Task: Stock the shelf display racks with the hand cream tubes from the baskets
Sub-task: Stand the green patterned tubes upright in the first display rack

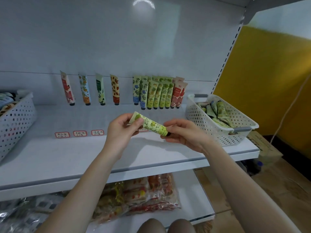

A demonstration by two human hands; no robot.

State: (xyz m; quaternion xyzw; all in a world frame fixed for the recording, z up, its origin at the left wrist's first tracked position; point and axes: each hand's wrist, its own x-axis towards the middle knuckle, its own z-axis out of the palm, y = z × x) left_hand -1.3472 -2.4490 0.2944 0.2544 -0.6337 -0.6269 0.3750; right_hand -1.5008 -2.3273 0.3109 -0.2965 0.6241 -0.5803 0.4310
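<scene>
Head view, looking down at a white metal shelf [67, 158]: a person holds a light green hand cream tube printed with fruit [152, 126] in the air above it, between both hands. The left hand [121, 130] pinches the flat crimped end with thumb and fingers. The right hand [183, 133] grips the black-capped end, fingers curled round it. The tube is tilted, cap lower and to the right.

Behind it, a packed group of green, blue-flowered and pink tubes [159, 93] stands cap-down against the back panel. Left of them, four single patterned tubes [84, 89] stand spaced apart, perhaps in a clear rack, though its edges are hard to make out. Small red-bordered price labels [80, 133] sit in front.

A white perforated plastic basket [202, 121] on the shelf's right end holds more green tubes. A second perforated basket [15, 121] stands at the left edge. Clear bags of snacks [143, 199] lie on the shelf below.
</scene>
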